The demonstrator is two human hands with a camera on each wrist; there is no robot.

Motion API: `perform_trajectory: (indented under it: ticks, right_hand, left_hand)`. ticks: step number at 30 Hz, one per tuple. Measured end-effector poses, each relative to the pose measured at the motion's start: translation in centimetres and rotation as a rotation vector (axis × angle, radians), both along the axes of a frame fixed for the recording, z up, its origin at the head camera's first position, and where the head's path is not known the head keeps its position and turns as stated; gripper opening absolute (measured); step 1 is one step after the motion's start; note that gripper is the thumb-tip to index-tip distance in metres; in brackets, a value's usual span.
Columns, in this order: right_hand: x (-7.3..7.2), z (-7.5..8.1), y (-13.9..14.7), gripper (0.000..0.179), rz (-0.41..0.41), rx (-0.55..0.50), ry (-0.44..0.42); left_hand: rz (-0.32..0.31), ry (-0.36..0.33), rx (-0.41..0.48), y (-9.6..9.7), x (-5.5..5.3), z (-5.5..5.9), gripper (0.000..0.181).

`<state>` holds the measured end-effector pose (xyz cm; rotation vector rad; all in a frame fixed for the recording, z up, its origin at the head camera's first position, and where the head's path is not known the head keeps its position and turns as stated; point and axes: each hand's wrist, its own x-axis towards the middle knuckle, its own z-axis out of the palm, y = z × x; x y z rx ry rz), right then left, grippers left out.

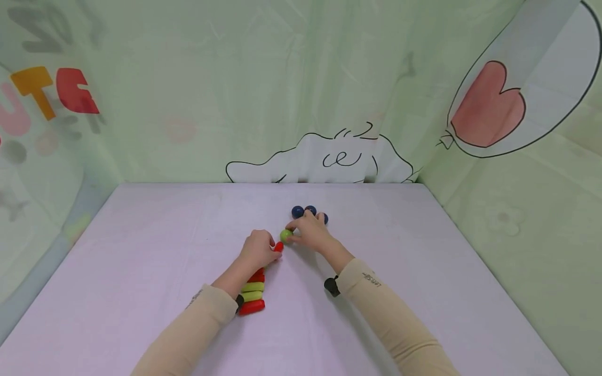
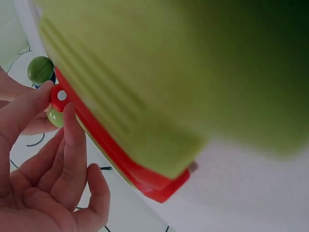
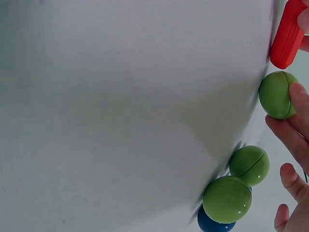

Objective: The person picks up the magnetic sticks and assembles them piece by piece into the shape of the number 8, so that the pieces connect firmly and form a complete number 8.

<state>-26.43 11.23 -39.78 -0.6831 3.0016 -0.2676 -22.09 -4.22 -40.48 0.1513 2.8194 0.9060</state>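
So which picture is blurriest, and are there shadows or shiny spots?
Left wrist view: blurriest, with a yellow-green piece probably too close, while the red piece looks clearer; right wrist view: soft shadow on the table, white glints on the lower green balls; head view: soft shadow beside the right sleeve.

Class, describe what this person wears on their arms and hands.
The left sleeve and right sleeve are long and beige, with small dark lettering near each cuff. A black device shows at each wrist. No gloves cover the left hand or right hand.
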Motion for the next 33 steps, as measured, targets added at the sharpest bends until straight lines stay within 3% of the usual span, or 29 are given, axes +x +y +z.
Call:
perform_trajectory:
  ticks: [20, 26, 33]
  right_hand:
    - [0.13, 0.02, 0.21, 0.029, 0.011, 0.024, 0.008]
    - [0.20, 0.16, 0.40, 0.027, -0.005, 0.029, -0.025]
    - [0.64, 0.45, 0.66, 0.036, -0.011, 0.010, -0.062]
  left_hand:
    - [0.005, 0.022, -0.062, 0.84, 0.49, 0.09, 0.022]
    - [-0.024, 0.056, -0.114, 0.75, 0.57, 0.05, 0.023]
    - [-0.051, 0.068, -0.161, 0.62, 0.59, -0.06, 0.024]
